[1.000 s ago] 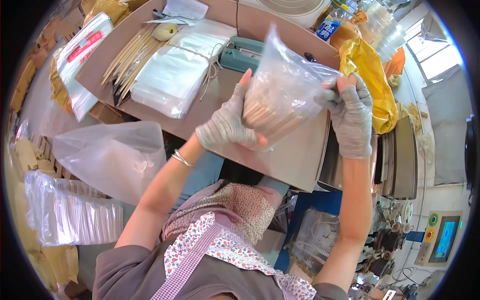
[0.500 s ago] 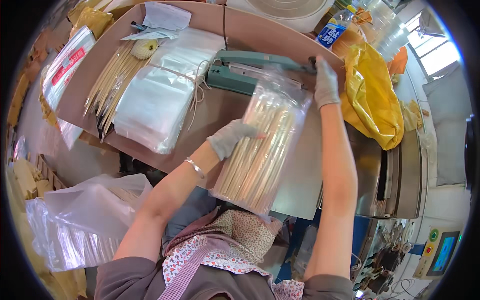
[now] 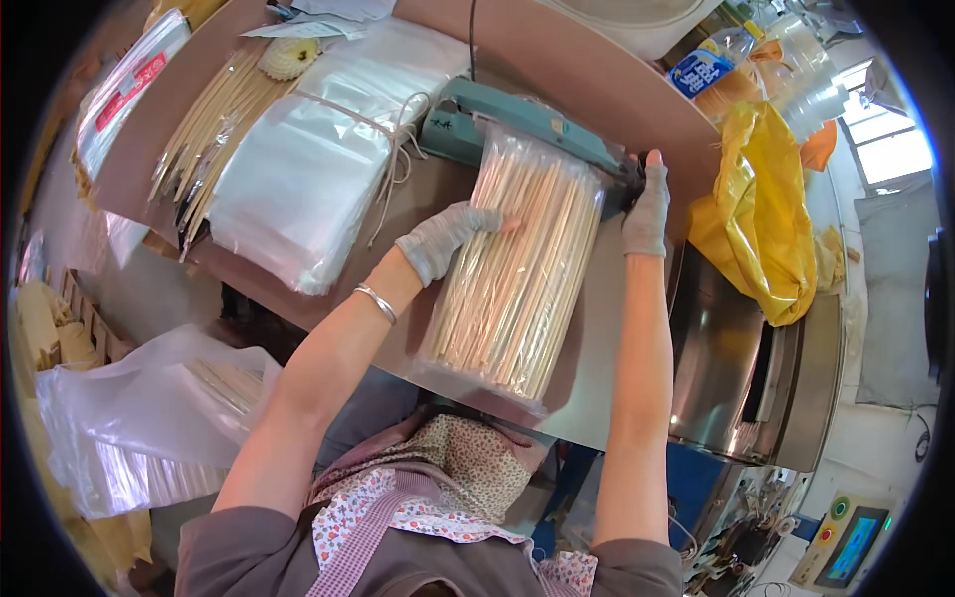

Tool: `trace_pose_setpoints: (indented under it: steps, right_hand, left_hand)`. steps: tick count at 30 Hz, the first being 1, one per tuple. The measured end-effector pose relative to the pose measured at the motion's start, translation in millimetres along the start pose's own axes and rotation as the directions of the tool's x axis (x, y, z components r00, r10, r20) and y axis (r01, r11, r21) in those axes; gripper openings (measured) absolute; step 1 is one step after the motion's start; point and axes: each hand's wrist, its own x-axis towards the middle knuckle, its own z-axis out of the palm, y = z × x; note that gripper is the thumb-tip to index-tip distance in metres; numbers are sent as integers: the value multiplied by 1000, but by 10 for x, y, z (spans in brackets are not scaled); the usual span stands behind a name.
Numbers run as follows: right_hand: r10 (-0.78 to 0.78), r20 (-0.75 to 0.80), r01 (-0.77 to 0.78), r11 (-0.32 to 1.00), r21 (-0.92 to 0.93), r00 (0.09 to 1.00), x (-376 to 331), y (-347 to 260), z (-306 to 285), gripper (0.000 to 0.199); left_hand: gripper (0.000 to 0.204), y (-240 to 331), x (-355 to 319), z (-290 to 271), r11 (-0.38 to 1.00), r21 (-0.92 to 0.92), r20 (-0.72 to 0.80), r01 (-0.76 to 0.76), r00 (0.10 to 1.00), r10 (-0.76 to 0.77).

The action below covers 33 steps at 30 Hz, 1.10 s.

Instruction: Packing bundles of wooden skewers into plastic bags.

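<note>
A clear plastic bag of wooden sticks (image 3: 517, 289) lies slanted on the worktop, its top end under the arm of a green hand-lever bag sealer (image 3: 527, 117). My left hand (image 3: 443, 241), in a grey glove with bare fingertips, grips the bag's left edge near the upper part. At the sealer's right end, my right hand (image 3: 647, 214), gloved alike, is closed on the dark tip of the lever arm. That arm now sits low across the mouth of the bag. The sealing strip beneath it is mostly hidden.
Left of the sealer lie a string-tied stack of clear bags (image 3: 298, 169) and loose sticks (image 3: 214, 124) with a pale roll (image 3: 288, 60). A yellow bag (image 3: 756, 219) hangs over the right edge, near a bottle (image 3: 711, 62). Packed sticks (image 3: 149, 418) stand at lower left; a control panel (image 3: 846, 547) at lower right.
The bag of sticks has gone up against the sealer, its top now under the arm. My right hand has brought the lever arm down. The whole view has shifted slightly.
</note>
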Motion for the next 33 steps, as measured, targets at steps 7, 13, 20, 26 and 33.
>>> trace_pose_setpoints:
  steps: [7, 13, 20, 26, 33]
  right_hand:
    - [-148, 54, 143, 986, 88, 988, 175, 371, -58, 45]
    - [-140, -119, 116, 975, -192, 983, -362, 471, -18, 55]
    - [522, 350, -521, 847, -106, 778, -2399, -288, 20, 63]
    - [260, 381, -278, 960, -8, 887, -3084, -1426, 436, 79]
    - [-188, 457, -37, 897, 440, 869, -3267, -2187, 1390, 75]
  left_hand:
    - [56, -50, -183, -10, 992, 99, -50, -76, 995, 81]
    - [57, -167, -88, -119, 990, 109, -16, -89, 996, 92]
    - [50, -483, -943, 63, 991, -27, 1, -132, 991, 132]
    - [71, 43, -2488, 1022, 444, 781, -22, -438, 692, 722]
    - [59, 447, -4501, 31, -458, 794, 182, 399, 563, 806]
